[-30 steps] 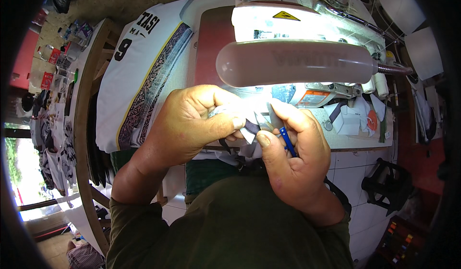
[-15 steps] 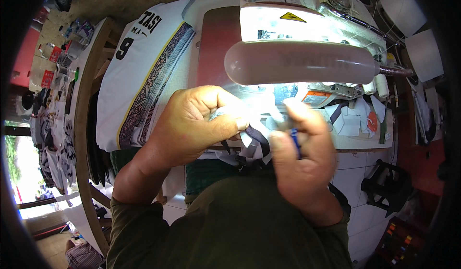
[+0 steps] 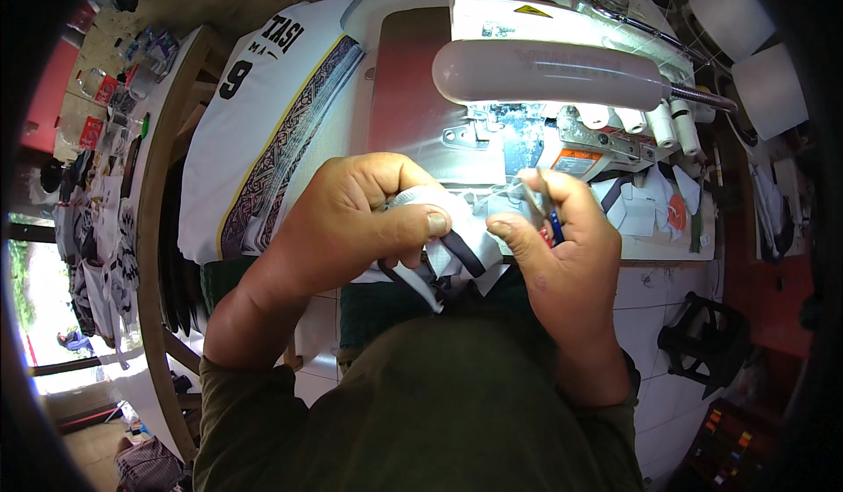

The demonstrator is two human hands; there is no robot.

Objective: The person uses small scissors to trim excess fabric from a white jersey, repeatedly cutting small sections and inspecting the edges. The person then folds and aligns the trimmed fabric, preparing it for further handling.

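My left hand (image 3: 351,215) pinches a small white fabric piece (image 3: 470,229) with a dark band along it, thumb on top. Loose ends of the cloth hang below the fingers, over my lap. To its right, my right hand (image 3: 571,272) is closed around a small cutting tool that looks like thread snips (image 3: 554,227), with blue and red on the handle and a grey metal part toward the cloth. Thin, pale thread-like strands (image 3: 500,195) stretch between the fabric and my right fingertips. Part of the tool is hidden in the palm.
Beyond my hands stands a sewing machine (image 3: 575,157), under a long tube lamp (image 3: 544,72). Stacked white jerseys (image 3: 263,97) with patterned side trim lie at left. White scraps (image 3: 645,207) lie at right, near thread cones (image 3: 660,125). A black stool (image 3: 707,338) stands on the floor.
My right hand was blurred by motion and now appears sharp, slightly farther right. The view has shifted a little. My left hand keeps its pinch on the fabric.
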